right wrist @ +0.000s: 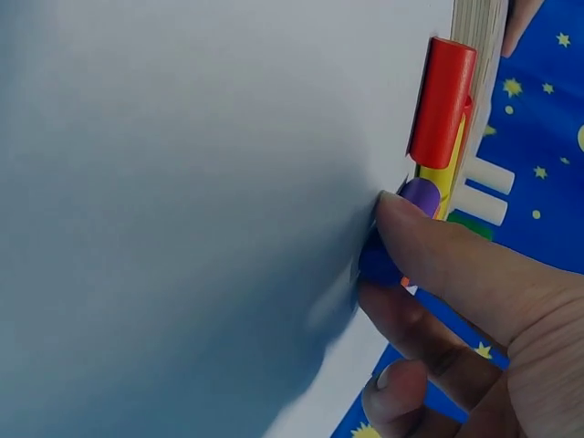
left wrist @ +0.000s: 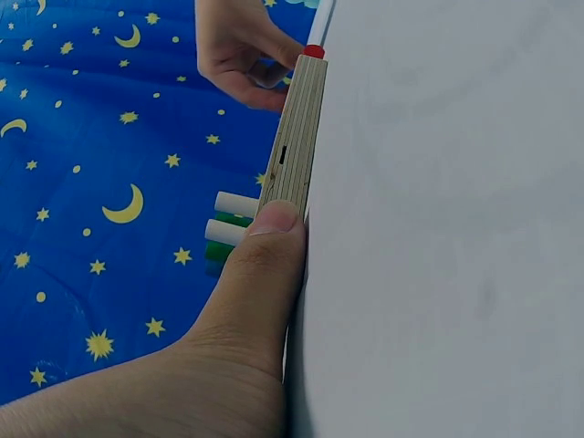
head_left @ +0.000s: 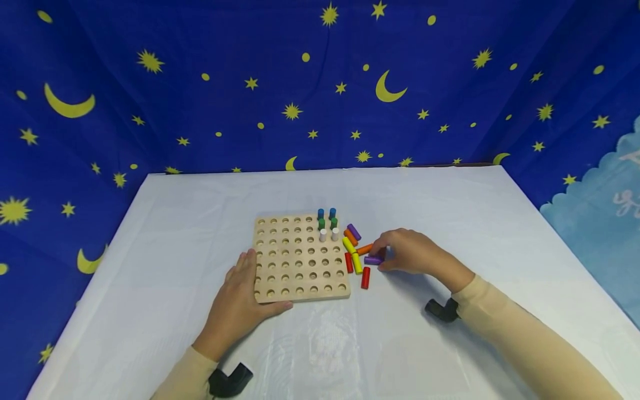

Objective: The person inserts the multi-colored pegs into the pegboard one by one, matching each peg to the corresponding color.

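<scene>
A square wooden pegboard (head_left: 305, 298) with rows of round holes lies on the table. Blue (head_left: 320, 214), green (head_left: 321, 224) and white pegs (head_left: 323, 236) stand in pairs at its far right corner. My left hand (head_left: 237, 300) rests against the near left corner, fingers along the left side and thumb pressed on the front edge. Right of the board, my right hand (head_left: 412, 253) pinches a lying purple peg (head_left: 371, 260) between thumb and index finger, low over the table. The right wrist view shows this peg (right wrist: 422, 195) partly behind the thumb.
Loose pegs lie along the board's right side: red (head_left: 366, 278), yellow (head_left: 357, 264), orange (head_left: 365, 249) and another purple one (head_left: 354, 231). White cloth (head_left: 200, 222) covers the table. Blue star-patterned fabric (head_left: 280, 72) hangs behind it. Black wrist pieces (head_left: 230, 380) show at both sleeves.
</scene>
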`<act>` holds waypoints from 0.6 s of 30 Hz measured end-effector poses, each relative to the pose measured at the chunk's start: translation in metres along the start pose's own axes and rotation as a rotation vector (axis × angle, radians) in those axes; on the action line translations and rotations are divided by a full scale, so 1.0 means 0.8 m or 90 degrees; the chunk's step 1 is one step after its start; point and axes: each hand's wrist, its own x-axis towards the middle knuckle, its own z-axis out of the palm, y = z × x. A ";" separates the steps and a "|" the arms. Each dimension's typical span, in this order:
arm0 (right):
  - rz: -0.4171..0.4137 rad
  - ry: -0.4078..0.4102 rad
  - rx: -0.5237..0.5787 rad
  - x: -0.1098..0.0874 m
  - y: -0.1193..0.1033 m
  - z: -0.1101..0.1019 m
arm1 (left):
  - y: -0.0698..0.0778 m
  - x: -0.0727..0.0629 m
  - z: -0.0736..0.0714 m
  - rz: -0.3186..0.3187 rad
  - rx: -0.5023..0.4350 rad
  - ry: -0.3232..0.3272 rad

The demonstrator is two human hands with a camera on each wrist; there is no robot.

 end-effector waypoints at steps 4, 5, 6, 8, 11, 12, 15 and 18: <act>-0.013 -0.001 -0.013 0.002 -0.004 0.000 | -0.001 0.000 0.000 0.000 0.000 0.001; -0.016 -0.002 -0.014 0.003 -0.005 0.000 | -0.001 0.000 0.000 0.001 -0.001 0.002; -0.019 -0.002 -0.015 0.003 -0.006 -0.001 | -0.001 0.000 0.000 0.001 0.000 0.002; -0.024 -0.004 -0.013 0.004 -0.007 -0.002 | -0.001 0.001 0.000 0.001 -0.001 0.002; -0.030 -0.005 -0.012 0.004 -0.008 -0.003 | 0.000 0.001 0.000 0.000 0.000 0.001; -0.031 -0.006 -0.013 0.004 -0.009 -0.003 | 0.000 0.000 0.000 -0.001 0.000 0.000; -0.029 -0.008 -0.014 0.004 -0.009 -0.003 | 0.000 0.000 0.000 -0.003 0.001 -0.002; -0.024 -0.011 -0.013 0.004 -0.009 -0.003 | 0.000 0.000 -0.001 -0.004 -0.001 -0.004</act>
